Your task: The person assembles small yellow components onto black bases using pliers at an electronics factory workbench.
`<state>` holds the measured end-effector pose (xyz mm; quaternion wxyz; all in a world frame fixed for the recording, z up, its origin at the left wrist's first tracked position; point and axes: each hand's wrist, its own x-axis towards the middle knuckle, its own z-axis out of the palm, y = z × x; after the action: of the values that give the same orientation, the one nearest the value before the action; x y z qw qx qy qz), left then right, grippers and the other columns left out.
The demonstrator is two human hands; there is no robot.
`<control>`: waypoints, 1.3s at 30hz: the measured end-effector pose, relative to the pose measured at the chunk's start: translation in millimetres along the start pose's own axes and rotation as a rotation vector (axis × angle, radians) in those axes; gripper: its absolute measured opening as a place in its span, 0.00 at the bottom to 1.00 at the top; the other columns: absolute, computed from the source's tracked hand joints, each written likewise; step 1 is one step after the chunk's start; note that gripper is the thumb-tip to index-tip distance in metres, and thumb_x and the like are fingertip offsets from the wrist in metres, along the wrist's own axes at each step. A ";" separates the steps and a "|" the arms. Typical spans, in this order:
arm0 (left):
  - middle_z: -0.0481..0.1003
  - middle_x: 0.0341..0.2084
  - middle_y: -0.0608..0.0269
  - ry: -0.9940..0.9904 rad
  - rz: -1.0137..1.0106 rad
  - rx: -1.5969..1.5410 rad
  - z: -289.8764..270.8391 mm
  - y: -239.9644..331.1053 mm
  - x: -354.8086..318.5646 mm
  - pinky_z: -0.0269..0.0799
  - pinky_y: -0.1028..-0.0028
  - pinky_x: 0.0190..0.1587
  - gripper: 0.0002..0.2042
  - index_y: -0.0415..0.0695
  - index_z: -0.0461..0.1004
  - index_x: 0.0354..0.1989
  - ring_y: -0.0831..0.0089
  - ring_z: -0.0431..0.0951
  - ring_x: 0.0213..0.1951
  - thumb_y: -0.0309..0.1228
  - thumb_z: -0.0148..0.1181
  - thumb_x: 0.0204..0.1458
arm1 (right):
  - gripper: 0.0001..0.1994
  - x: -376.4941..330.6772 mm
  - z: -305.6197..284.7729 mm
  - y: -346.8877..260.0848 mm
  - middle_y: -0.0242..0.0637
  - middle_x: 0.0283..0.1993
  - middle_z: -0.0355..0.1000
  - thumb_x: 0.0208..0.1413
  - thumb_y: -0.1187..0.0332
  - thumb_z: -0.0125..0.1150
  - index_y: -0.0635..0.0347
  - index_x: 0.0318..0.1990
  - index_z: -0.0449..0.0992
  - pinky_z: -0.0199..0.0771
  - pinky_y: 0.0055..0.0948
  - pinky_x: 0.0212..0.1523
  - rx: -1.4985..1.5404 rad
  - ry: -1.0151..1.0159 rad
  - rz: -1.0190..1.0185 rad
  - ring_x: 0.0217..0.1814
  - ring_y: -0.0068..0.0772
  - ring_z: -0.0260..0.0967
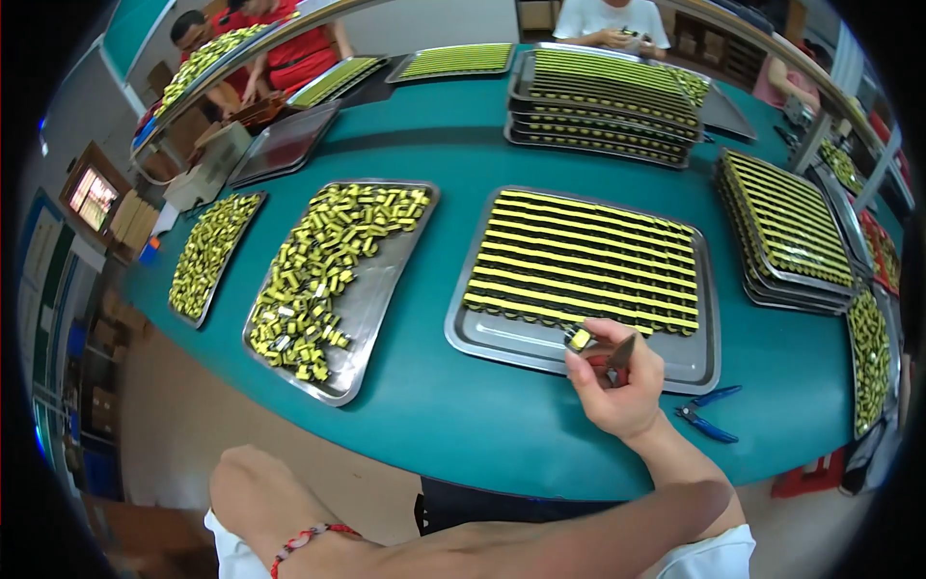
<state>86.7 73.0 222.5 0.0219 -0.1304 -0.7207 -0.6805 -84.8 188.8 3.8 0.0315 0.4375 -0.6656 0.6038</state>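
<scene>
Teal bench [463, 425] carries our metal tray [502, 343], where our right hand [617, 381], pinching a small yellow part [580, 339] and gripping a red-handled tool [617, 359], should seat it squarely against the front row's end near the tray's front edge.

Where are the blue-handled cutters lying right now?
The blue-handled cutters lie on the green table, at the lower right of the head view, just right of the right hand, below the middle tray.

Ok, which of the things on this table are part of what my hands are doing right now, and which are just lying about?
In use:
right hand
small yellow part pinched at its fingertips
tray of lined-up rows
tray of loose yellow parts

Lying about:
blue-handled cutters
stacked full trays
narrow tray of parts
empty tray
</scene>
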 end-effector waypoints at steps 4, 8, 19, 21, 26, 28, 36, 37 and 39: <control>0.67 0.27 0.60 0.122 0.054 -0.062 -19.2 -25.7 -4.6 0.65 0.72 0.32 0.24 0.35 0.61 0.59 0.70 0.69 0.30 0.21 0.60 0.55 | 0.17 2.8 8.1 6.1 0.35 0.28 0.75 0.55 0.79 0.63 0.67 0.52 0.69 0.69 0.17 0.23 0.020 -0.031 0.013 0.26 0.19 0.74; 0.71 0.33 0.62 0.335 0.117 -0.099 -39.6 -92.6 2.2 0.65 0.78 0.36 0.27 0.36 0.54 0.66 0.78 0.71 0.34 0.24 0.55 0.60 | 0.18 -8.2 4.8 6.4 0.39 0.38 0.72 0.59 0.78 0.59 0.66 0.55 0.65 0.75 0.21 0.30 0.249 0.121 0.181 0.31 0.25 0.75; 0.73 0.51 0.43 0.334 -0.117 -1.182 -56.1 -247.6 38.8 0.66 0.52 0.60 0.34 0.36 0.65 0.60 0.49 0.73 0.55 0.57 0.36 0.62 | 0.20 -19.4 23.0 0.1 0.46 0.41 0.74 0.58 0.80 0.60 0.68 0.56 0.65 0.77 0.25 0.32 0.384 -0.033 0.257 0.31 0.29 0.75; 0.72 0.53 0.41 0.243 -0.074 -1.066 -56.6 -246.3 33.6 0.62 0.48 0.64 0.37 0.35 0.64 0.61 0.44 0.69 0.60 0.58 0.31 0.63 | 0.19 -15.8 21.3 -8.2 0.45 0.40 0.75 0.56 0.80 0.63 0.70 0.55 0.67 0.79 0.25 0.33 0.246 -0.147 0.215 0.32 0.29 0.76; 0.70 0.56 0.39 0.192 -0.101 -0.736 -55.9 -235.2 28.0 0.64 0.51 0.63 0.39 0.35 0.61 0.63 0.47 0.70 0.59 0.62 0.31 0.62 | 0.17 -10.6 31.7 -13.4 0.39 0.32 0.75 0.51 0.79 0.68 0.71 0.48 0.72 0.74 0.20 0.27 0.118 -0.120 0.243 0.27 0.22 0.74; 0.70 0.56 0.38 0.159 -0.064 -0.560 -56.8 -239.5 25.7 0.67 0.57 0.61 0.40 0.36 0.60 0.64 0.53 0.72 0.58 0.63 0.33 0.62 | 0.17 -9.4 33.8 -12.3 0.33 0.26 0.73 0.49 0.78 0.70 0.72 0.46 0.74 0.71 0.19 0.22 0.094 -0.070 0.209 0.22 0.18 0.71; 0.69 0.57 0.39 0.150 -0.061 -0.509 -51.6 -238.8 22.1 0.67 0.59 0.61 0.39 0.36 0.61 0.64 0.56 0.71 0.58 0.62 0.34 0.62 | 0.17 -15.0 32.6 -12.8 0.35 0.29 0.74 0.50 0.79 0.69 0.74 0.47 0.72 0.69 0.18 0.22 0.163 -0.058 0.235 0.24 0.18 0.72; 0.69 0.57 0.39 0.150 -0.072 -0.516 -51.3 -237.5 21.9 0.66 0.59 0.61 0.39 0.35 0.61 0.64 0.56 0.71 0.58 0.62 0.33 0.62 | 0.17 -13.9 32.1 -13.1 0.36 0.30 0.74 0.50 0.79 0.69 0.74 0.47 0.73 0.68 0.18 0.22 0.148 -0.053 0.226 0.24 0.18 0.72; 0.69 0.57 0.40 0.151 -0.066 -0.496 -51.3 -238.5 21.5 0.66 0.59 0.62 0.39 0.35 0.60 0.64 0.57 0.71 0.58 0.61 0.33 0.63 | 0.17 -12.8 32.2 -13.1 0.37 0.32 0.74 0.50 0.78 0.69 0.74 0.47 0.73 0.68 0.18 0.22 0.144 -0.047 0.236 0.24 0.18 0.71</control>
<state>6.5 16.3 -1.8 0.0209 -0.0571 -0.5321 -0.8445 -53.1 170.5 -1.9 -0.0869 0.3712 -0.6678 0.6393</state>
